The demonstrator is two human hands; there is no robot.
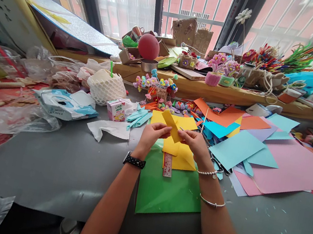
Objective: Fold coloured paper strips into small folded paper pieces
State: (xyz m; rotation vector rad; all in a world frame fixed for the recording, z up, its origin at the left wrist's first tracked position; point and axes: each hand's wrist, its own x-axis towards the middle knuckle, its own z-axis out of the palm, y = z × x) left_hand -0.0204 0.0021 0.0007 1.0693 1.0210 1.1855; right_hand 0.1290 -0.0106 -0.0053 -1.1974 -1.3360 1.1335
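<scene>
- Head view: A yellow paper strip (171, 125) hangs aslant above a grey worktable (89, 169), pinched between two bare hands.
- The left hand (152, 134) grips one edge between thumb and fingers; the right hand (196, 143) nips the opposite, lower edge.
- Whether the right hand also holds the slim stick (205, 119) beside it cannot be told.
- Handling this strip well likely calls for a light pinch and even tension, since thin paper could crease or tear under a hard squeeze.
- Keeping both edges level, with fingertips off the middle, should help the worker judge the strip's line.
- By the count: one strip in hand, one patterned ruler (167, 166) and one green sheet (166, 199) below.
- Farther off: one drink carton (116, 110), one wipes packet (63, 104), one red ball (148, 46) and two small flower pots, one pink (212, 79), one green (226, 81).
- The overlapping blue sheets (238, 145) defy an exact count.
</scene>
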